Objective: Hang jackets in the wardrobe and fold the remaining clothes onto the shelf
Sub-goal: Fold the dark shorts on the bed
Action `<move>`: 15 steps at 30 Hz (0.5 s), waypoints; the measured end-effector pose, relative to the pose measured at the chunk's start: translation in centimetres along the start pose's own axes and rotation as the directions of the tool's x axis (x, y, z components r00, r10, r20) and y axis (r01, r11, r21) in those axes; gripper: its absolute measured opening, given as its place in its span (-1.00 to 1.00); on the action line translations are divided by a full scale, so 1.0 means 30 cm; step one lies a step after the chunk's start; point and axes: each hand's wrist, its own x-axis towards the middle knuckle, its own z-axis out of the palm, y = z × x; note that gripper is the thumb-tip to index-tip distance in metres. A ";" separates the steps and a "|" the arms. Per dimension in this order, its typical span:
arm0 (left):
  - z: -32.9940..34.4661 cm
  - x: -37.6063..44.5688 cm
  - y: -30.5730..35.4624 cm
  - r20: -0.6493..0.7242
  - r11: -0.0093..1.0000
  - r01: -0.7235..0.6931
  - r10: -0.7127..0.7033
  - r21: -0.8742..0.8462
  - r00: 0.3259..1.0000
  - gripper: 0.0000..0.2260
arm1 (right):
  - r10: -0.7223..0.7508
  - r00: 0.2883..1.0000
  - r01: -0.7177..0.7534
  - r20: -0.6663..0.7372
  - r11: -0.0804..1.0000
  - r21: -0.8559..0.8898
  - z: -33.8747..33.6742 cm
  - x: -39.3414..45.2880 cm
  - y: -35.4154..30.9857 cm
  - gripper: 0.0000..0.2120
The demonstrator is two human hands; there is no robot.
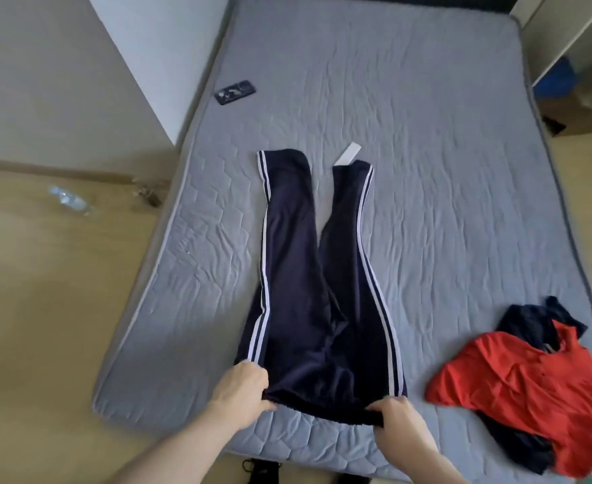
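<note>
Navy track pants (308, 291) with white side stripes lie spread flat on the grey mattress (444, 204), legs pointing away from me. My left hand (242, 389) grips the left end of the waistband. At the waistband's right end my right hand (399, 420) pinches the fabric. A red shirt (528, 389) lies crumpled on a dark garment (532, 319) at the mattress's near right corner.
A dark phone (235, 92) lies near the mattress's far left edge. A white label (348, 153) sits beyond the right pant leg. A white cabinet (155, 57) stands to the left, a plastic bottle (69, 200) on the wooden floor, shelving (574, 40) at far right.
</note>
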 end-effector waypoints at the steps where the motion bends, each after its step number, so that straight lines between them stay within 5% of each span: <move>1: 0.092 0.014 -0.006 0.018 1.000 0.012 -0.012 -0.002 1.000 -0.62 | -0.001 1.000 0.002 0.031 1.000 -0.004 0.076 0.015 0.032 -0.46; 8: 0.561 0.053 -0.042 0.172 0.998 0.064 -0.064 0.007 0.983 -0.71 | 0.039 0.967 -0.029 0.252 0.999 -0.040 0.480 0.064 0.178 -0.48; 13: 0.679 0.145 -0.091 0.339 0.995 0.083 -0.063 -0.045 0.939 -0.75 | 0.055 0.911 -0.050 0.408 0.999 -0.021 0.572 0.165 0.195 -0.46; 15: 0.686 0.195 -0.110 0.295 0.971 0.190 -0.140 -0.147 0.945 -0.72 | 0.060 0.912 -0.069 0.405 0.998 0.008 0.571 0.211 0.186 -0.47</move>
